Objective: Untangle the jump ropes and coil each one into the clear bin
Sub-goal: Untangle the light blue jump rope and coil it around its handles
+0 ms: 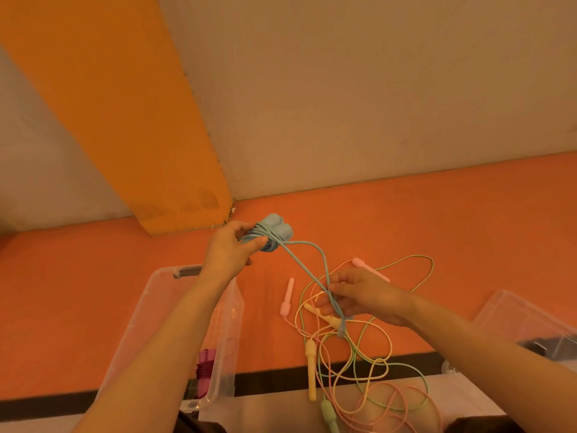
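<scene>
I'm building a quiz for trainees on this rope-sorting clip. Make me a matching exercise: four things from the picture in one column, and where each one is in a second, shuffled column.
Things
1. blue jump rope
2. yellow handle
3. purple jump rope
4. bin lid

Places
A. inside the clear bin
B. lying at the far right edge
C. handles and coil gripped in the left hand, loose cord pinched by the right hand
D. lying on the floor among the tangled cords, below the right hand

Pairs: 1-C, 2-D, 3-A, 4-B
</scene>
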{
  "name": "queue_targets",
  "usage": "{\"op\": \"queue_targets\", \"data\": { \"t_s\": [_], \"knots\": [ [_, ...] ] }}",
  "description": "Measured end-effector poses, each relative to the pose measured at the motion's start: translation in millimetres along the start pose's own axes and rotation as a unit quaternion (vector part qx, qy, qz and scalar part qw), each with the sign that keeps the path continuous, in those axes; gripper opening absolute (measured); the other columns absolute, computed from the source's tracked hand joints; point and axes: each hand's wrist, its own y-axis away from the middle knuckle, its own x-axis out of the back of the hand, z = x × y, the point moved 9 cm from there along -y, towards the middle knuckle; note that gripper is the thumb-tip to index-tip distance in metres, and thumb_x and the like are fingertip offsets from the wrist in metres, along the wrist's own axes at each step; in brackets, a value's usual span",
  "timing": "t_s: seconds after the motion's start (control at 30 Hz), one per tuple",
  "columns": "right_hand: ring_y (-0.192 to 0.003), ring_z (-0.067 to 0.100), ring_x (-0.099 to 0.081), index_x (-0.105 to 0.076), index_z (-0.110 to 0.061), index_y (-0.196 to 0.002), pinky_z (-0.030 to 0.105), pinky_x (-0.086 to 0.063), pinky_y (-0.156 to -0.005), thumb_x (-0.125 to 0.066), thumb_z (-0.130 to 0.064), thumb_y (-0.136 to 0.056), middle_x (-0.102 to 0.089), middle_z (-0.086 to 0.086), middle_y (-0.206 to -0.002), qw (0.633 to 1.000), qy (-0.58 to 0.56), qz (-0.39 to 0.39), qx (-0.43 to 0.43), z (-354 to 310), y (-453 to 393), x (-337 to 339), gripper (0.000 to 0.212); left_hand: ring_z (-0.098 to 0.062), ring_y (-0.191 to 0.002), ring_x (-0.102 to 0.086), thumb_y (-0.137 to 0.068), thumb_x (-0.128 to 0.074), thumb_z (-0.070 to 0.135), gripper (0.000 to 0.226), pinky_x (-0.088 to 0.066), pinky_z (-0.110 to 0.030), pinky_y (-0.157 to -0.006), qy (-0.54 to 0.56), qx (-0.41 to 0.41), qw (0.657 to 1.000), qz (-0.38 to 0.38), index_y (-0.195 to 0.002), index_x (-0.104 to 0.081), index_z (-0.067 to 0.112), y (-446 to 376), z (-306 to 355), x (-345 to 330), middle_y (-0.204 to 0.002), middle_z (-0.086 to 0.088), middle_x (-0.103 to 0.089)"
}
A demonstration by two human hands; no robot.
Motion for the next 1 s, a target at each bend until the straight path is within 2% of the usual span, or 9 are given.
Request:
{"op": "queue_targets", "data": {
  "t_s": [0.1, 0.2, 0.33, 0.5, 0.6, 0.7, 0.8, 0.9, 1.0],
  "knots": [
    [-0.082, 0.02, -0.067, -0.058, -0.006, -0.102, 0.033, -0.054, -0.076, -0.048, -0.016, -0.098, -0.071, 0.012, -0.097, 1.0, -0.017, 0.019, 0.002, 2, 0, 2, 0.015, -0.013, -0.058, -0.052, -0.085, -0.071, 0.013, 0.034, -0.034, -0.012, -0.034, -0.003, -0.002, 1.0, 0.0, -0.116, -0.06, 0.007, 0, 1, 0, -0.106, -0.007, -0.062],
    [-0.081, 0.013, -0.059, -0.065, -0.005, -0.092, 0.035, -0.051, -0.082, -0.057, -0.016, -0.094, -0.062, 0.002, -0.082, 0.997, 0.005, 0.071, 0.041, -1, -4, 14, 0.014, -0.013, -0.059, -0.053, -0.085, -0.071, 0.013, 0.033, -0.036, -0.013, -0.035, -0.004, 0.0, 1.0, 0.004, -0.116, -0.06, 0.007, 0, 0, 3, -0.105, -0.003, -0.061],
    [-0.065, 0.012, -0.056, -0.068, -0.011, -0.079, 0.025, -0.048, -0.061, -0.059, -0.01, -0.091, -0.061, 0.003, -0.071, 0.991, -0.051, 0.113, 0.052, -2, -5, 29, 0.015, -0.012, -0.059, -0.053, -0.085, -0.072, 0.014, 0.031, -0.038, -0.013, -0.036, -0.019, 0.009, 1.0, 0.007, -0.113, -0.06, 0.009, -1, -6, 5, -0.103, -0.002, -0.061],
    [-0.057, 0.009, -0.054, -0.068, -0.009, -0.074, 0.023, -0.044, -0.055, -0.058, -0.009, -0.092, -0.06, 0.006, -0.071, 0.987, -0.026, 0.153, 0.046, 4, -5, 44, 0.02, -0.014, -0.057, -0.053, -0.083, -0.073, 0.015, 0.032, -0.039, -0.016, -0.036, -0.017, 0.016, 1.0, 0.019, -0.112, -0.061, 0.009, -4, -10, 10, -0.105, -0.008, -0.063],
    [-0.061, 0.011, -0.056, -0.065, -0.01, -0.072, 0.021, -0.043, -0.052, -0.057, -0.01, -0.092, -0.063, 0.005, -0.07, 0.989, 0.05, 0.134, 0.036, 4, -2, 42, 0.021, -0.016, -0.055, -0.053, -0.083, -0.074, 0.015, 0.032, -0.038, -0.016, -0.035, -0.02, 0.011, 0.999, 0.031, -0.112, -0.062, 0.01, -5, -10, 13, -0.104, -0.008, -0.064],
    [-0.069, 0.018, -0.056, -0.063, -0.009, -0.077, 0.02, -0.045, -0.053, -0.059, -0.009, -0.09, -0.06, 0.011, -0.078, 0.988, 0.132, 0.08, 0.024, 7, -2, 33, 0.014, -0.016, -0.053, -0.053, -0.082, -0.074, 0.016, 0.029, -0.039, -0.018, -0.036, -0.03, 0.006, 0.999, 0.04, -0.109, -0.063, 0.012, -5, -10, 15, -0.101, -0.008, -0.065],
    [-0.071, 0.017, -0.058, -0.063, -0.006, -0.089, 0.019, -0.047, -0.057, -0.061, -0.004, -0.087, -0.058, 0.011, -0.08, 0.988, 0.151, 0.039, -0.008, 16, -2, 29, 0.004, -0.018, -0.052, -0.054, -0.082, -0.074, 0.017, 0.029, -0.046, -0.026, -0.04, -0.034, 0.01, 0.998, 0.053, -0.108, -0.063, 0.015, -5, -10, 20, -0.101, -0.005, -0.064],
    [-0.065, 0.008, -0.057, -0.064, -0.009, -0.089, 0.02, -0.05, -0.059, -0.062, -0.004, -0.084, -0.06, 0.004, -0.076, 0.986, 0.159, 0.042, -0.04, 26, -1, 36, 0.008, -0.014, -0.058, -0.055, -0.083, -0.074, 0.017, 0.032, -0.043, -0.017, -0.036, -0.025, 0.013, 0.998, 0.061, -0.112, -0.062, 0.013, -4, -10, 24, -0.104, -0.004, -0.063],
    [-0.066, 0.008, -0.06, -0.065, -0.012, -0.086, 0.02, -0.05, -0.06, -0.063, -0.008, -0.087, -0.065, 0.001, -0.076, 0.985, 0.153, 0.06, -0.041, 28, -1, 45, 0.005, -0.012, -0.061, -0.055, -0.083, -0.074, 0.017, 0.033, -0.043, -0.016, -0.037, -0.023, 0.014, 0.998, 0.061, -0.113, -0.062, 0.013, -4, -9, 24, -0.105, -0.003, -0.062]
  ]
}}
